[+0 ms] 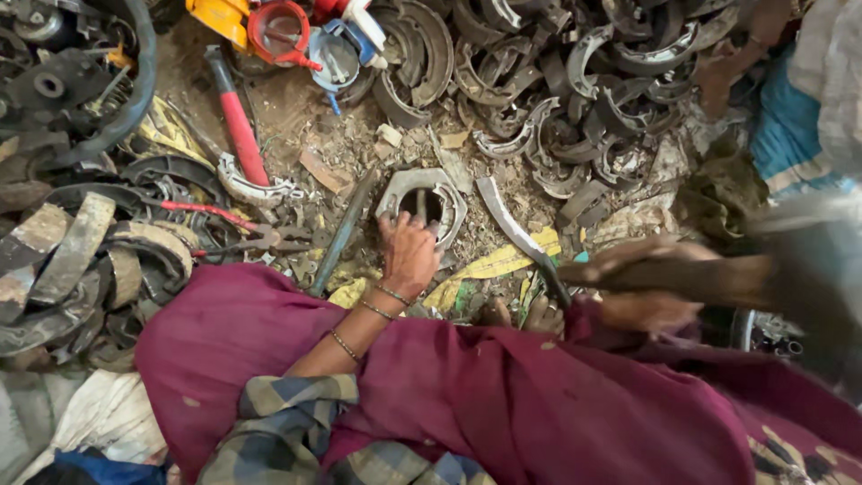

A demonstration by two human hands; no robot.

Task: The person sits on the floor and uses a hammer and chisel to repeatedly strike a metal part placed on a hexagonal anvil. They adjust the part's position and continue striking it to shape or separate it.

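My left hand (407,254) rests on a curved metal brake shoe (422,199) that lies on the dirt floor, fingers gripping its lower rim. A thin upright tool stands inside the shoe by my fingers. My right hand (648,283), blurred by motion, is closed round the dark wooden handle of a hammer (709,277) that stretches to the right, its head smeared at the frame's right edge. Several bangles circle my left wrist. My maroon cloth (503,386) covers my lap below both hands.
A big heap of worn brake shoes (575,81) fills the top right. More shoes and straps (81,260) pile at the left. A red-handled hammer (238,117), a long metal bar (341,235), pliers, a curved strip (512,229) and plastic containers (278,31) lie about. Another person's blue clothing (790,126) is at right.
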